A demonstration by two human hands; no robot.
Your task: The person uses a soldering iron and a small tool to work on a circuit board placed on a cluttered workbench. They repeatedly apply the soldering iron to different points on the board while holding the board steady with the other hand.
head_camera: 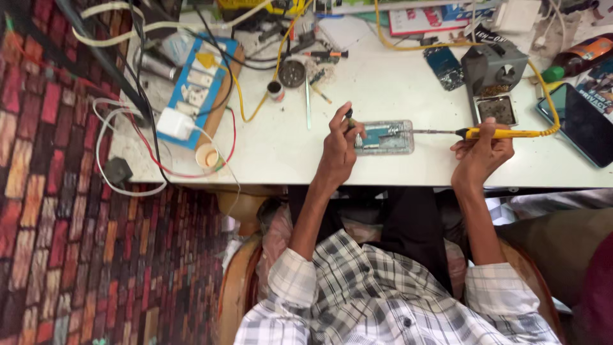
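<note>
Opened phone (pixel 384 137) flat beneath yellow soldering iron (pixel 504 133)

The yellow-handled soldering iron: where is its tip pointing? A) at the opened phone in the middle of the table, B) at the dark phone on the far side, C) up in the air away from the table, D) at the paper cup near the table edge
A: the right hand holds the soldering iron level, its metal tip reaching the opened phone, which the left hand works on with a small tool.
</note>
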